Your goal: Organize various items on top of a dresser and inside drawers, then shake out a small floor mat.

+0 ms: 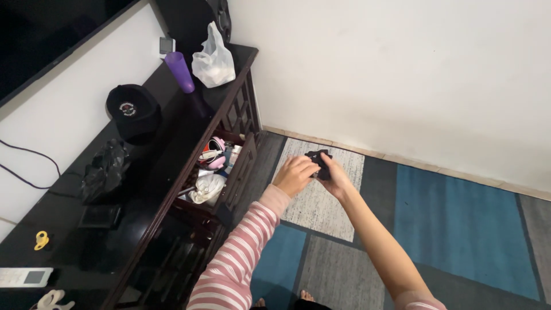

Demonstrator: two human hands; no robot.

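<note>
**Small black object held between both hands over the rug**

A small black object (319, 163), too small to identify, is gripped between the left hand (294, 174) and the right hand (336, 178), both closed on it, above the patterned rug (459, 218). To the left, an open drawer (221, 172) of the dark cabinet (143, 189) is seen full of odds and ends. A firm two-handed grip with steady wrists is judged best for handling it
</note>
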